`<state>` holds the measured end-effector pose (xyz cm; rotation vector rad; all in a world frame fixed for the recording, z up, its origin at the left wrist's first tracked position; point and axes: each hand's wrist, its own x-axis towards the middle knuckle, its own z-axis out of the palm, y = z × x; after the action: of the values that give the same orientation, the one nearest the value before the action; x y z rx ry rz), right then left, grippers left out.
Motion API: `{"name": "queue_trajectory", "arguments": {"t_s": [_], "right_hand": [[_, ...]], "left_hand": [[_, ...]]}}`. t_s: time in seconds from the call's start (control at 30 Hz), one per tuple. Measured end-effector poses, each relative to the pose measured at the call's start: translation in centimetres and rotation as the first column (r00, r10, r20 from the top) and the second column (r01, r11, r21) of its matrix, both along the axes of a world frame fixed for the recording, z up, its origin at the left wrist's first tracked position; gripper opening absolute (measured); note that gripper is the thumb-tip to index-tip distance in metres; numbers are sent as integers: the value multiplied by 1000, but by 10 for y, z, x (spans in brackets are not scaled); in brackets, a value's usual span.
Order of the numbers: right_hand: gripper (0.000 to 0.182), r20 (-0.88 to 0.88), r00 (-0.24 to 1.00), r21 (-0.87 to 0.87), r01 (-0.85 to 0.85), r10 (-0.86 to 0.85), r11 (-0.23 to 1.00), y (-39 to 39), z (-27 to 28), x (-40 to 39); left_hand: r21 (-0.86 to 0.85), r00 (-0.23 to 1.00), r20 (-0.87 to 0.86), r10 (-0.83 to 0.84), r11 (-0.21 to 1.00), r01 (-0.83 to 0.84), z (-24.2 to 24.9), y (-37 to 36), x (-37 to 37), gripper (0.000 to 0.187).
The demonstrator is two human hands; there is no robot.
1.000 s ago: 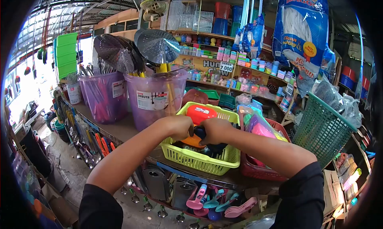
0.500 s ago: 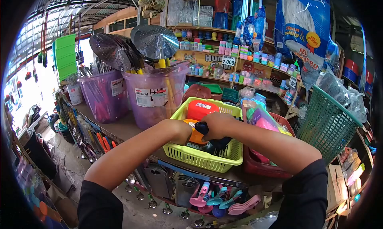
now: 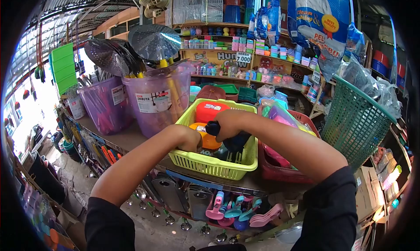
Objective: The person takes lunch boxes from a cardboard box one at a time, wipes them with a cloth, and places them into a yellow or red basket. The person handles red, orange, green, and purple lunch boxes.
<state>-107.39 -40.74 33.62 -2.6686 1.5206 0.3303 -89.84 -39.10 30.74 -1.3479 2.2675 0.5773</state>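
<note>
Both my hands reach into a yellow-green plastic basket (image 3: 210,162) on the counter. My right hand (image 3: 230,123) is closed around a black item with a rounded end (image 3: 213,128); dark material shows under the palm. On the basket's left side, my left hand (image 3: 189,138) is curled down beside an orange item with a label (image 3: 211,141), and I cannot tell what its fingers hold. A red labelled item (image 3: 211,112) lies at the back of the basket. Clear and dark wrapped pieces (image 3: 221,154) sit low at the front.
Purple translucent buckets (image 3: 153,103) with ladles and skimmers stand left of the basket. A red basket (image 3: 278,170) adjoins it on the right, and a tall green mesh basket (image 3: 356,119) stands farther right. Pink and teal plastic utensils (image 3: 238,214) hang below the counter edge.
The view has shifted slightly, so the basket and shelves sit further left. Both hands stay in the basket; the right hand still grips the black item.
</note>
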Motion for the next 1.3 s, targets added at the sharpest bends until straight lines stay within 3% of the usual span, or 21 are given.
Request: {"name": "queue_trajectory", "arguments": {"t_s": [0.1, 0.2, 0.27, 0.3, 0.33, 0.4, 0.47, 0.53, 0.57, 0.6, 0.63, 0.73, 0.8, 0.83, 0.87, 0.9, 0.93, 1.03, 1.07, 1.13, 1.3], "right_hand": [[45, 23, 1000, 12, 6, -6, 1000, 0, 2, 0], [45, 17, 1000, 21, 1, -1, 1000, 2, 5, 4], [48, -59, 998, 43, -11, 13, 999, 1, 9, 8], [48, -54, 998, 43, -11, 13, 999, -4, 10, 8], [51, -98, 993, 77, -62, 69, 995, -10, 11, 9], [53, -142, 981, 117, -114, 131, 987, -19, 15, 6], [56, -201, 971, 241, -80, 131, 967, -25, 23, -1], [64, -203, 975, 239, -40, 90, 970, -22, 37, -2], [70, -186, 981, 99, -43, 61, 994, -30, 37, -1], [75, -163, 986, -41, -41, 34, 998, -31, 40, -1], [59, -106, 992, -79, -70, 61, 994, -32, 45, -5], [60, -36, 993, -80, -114, 111, 990, -34, 56, -5], [59, -52, 995, -71, -94, 90, 993, -37, 59, -3], [69, -57, 995, -41, -82, 80, 996, -40, 59, -2], [81, -62, 996, -13, -70, 69, 997, -42, 57, -1], [81, -59, 996, -10, -71, 71, 997, -42, 56, -1], [78, -66, 995, -16, -79, 78, 997, -41, 57, 0], [74, -57, 993, -29, -104, 102, 994, -38, 61, -2], [72, -42, 992, -31, -122, 121, 992, -36, 62, -2], [71, -41, 992, -38, -118, 116, 992, -28, 68, -3], [68, 5, 994, -83, -105, 106, 991, -22, 78, -1]], "left_hand": [[-48, 996, 74, -43, 998, 47, -5, -4, -1, 34], [42, 994, 104, -18, 999, 14, -3, -9, 0, 33], [-24, 988, -55, -147, 989, 146, 3, -9, 0, 33], [125, 956, -279, -92, 984, 131, 10, -7, 1, 32], [126, 957, -274, -91, 983, 130, 16, -3, -2, 32], [234, 834, -549, 54, 968, 92, 22, 6, -12, 32], [257, 810, -583, 55, 959, 119, 11, 6, -16, 28], [178, 652, -758, -17, 956, 232, 6, 9, -20, 25], [267, 611, -789, 70, 934, 238, 7, 10, -19, 25], [266, 612, -788, 72, 935, 232, 9, 10, -22, 25], [253, 603, -797, 30, 923, 289, 10, 10, -26, 25], [265, 606, -796, -18, 889, 374, 14, 10, -39, 27], [304, 778, -628, -37, 908, 288, 20, 10, -45, 32], [309, 779, -626, -32, 907, 285, 24, 12, -47, 32], [236, 849, -522, -84, 942, 238, 30, 14, -49, 36], [152, 906, -404, -124, 968, 200, 32, 16, -52, 41], [152, 907, -403, -123, 968, 199, 28, 13, -54, 41], [96, 905, -191, -381, 910, 403, 9, 7, -64, 46], [94, 906, -191, -377, 912, 399, 8, 4, -67, 46], [319, 952, -233, -198, 909, 268, 20, 12, -73, 41], [363, 889, -457, -25, 907, 212, 18, 8, -54, 37]]}}
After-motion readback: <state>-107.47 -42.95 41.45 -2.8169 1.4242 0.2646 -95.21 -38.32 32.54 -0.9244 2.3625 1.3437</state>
